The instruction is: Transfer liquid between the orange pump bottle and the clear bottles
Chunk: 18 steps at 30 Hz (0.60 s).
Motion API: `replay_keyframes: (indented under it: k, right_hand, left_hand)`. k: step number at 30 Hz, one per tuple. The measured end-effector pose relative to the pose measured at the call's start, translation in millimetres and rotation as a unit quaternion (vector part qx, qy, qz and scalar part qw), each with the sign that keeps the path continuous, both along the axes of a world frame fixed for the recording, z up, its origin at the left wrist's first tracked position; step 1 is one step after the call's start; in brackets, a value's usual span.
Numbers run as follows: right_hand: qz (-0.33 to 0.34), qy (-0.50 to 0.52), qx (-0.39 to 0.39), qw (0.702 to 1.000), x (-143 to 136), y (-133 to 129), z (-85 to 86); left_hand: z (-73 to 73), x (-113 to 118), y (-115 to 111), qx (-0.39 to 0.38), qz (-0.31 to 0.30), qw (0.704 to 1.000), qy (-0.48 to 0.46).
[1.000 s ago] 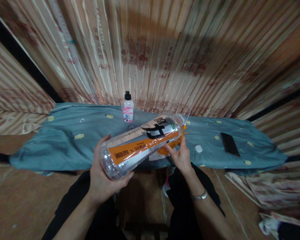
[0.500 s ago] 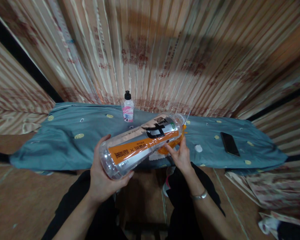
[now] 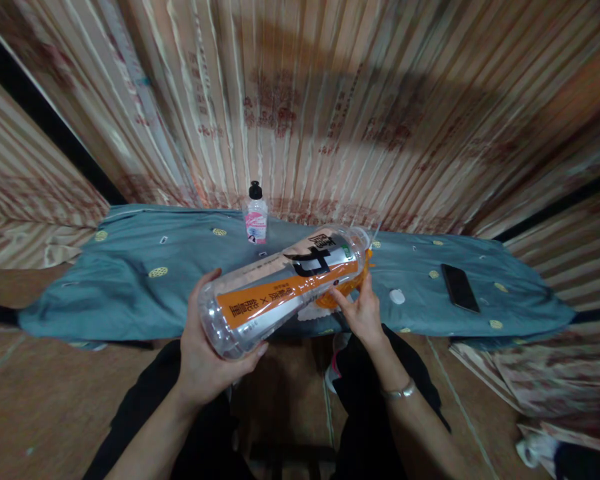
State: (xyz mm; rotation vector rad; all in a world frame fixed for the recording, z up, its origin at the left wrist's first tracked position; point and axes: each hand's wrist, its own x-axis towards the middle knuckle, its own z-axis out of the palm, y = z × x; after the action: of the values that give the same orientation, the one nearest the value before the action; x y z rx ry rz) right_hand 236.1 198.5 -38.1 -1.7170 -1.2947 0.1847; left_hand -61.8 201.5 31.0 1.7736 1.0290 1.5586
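A large clear plastic bottle (image 3: 280, 287) with an orange and silver label lies tilted above the bench, its neck pointing to the right and slightly higher than its base. My left hand (image 3: 205, 353) is wrapped round the base. Near the neck, my right hand (image 3: 364, 312) grips an orange see-through object (image 3: 326, 300), mostly hidden behind the bottle; its kind cannot be made out. The right thumb reaches the bottle's lower side. At the bottle's mouth there is a thin clear streak or strip. A whitish scalloped piece (image 3: 307, 313) shows below the bottle.
A small pump-top bottle (image 3: 256, 223) with a pink label stands at the back of the cloth-covered bench (image 3: 130, 280). A black phone (image 3: 460, 288) lies toward the right. Pleated curtains (image 3: 300, 100) rise behind, and dark poles (image 3: 45, 113) slant at the sides.
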Motion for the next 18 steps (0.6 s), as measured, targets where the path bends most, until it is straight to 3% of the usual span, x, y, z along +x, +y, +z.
replay_keyframes:
  k: [18]
  right_hand:
    - [-0.004,-0.007,0.005,1.0,-0.2,0.0,-0.9]
  left_hand:
    - [0.8,-0.8,-0.1,-0.008,0.008,1.0,0.012]
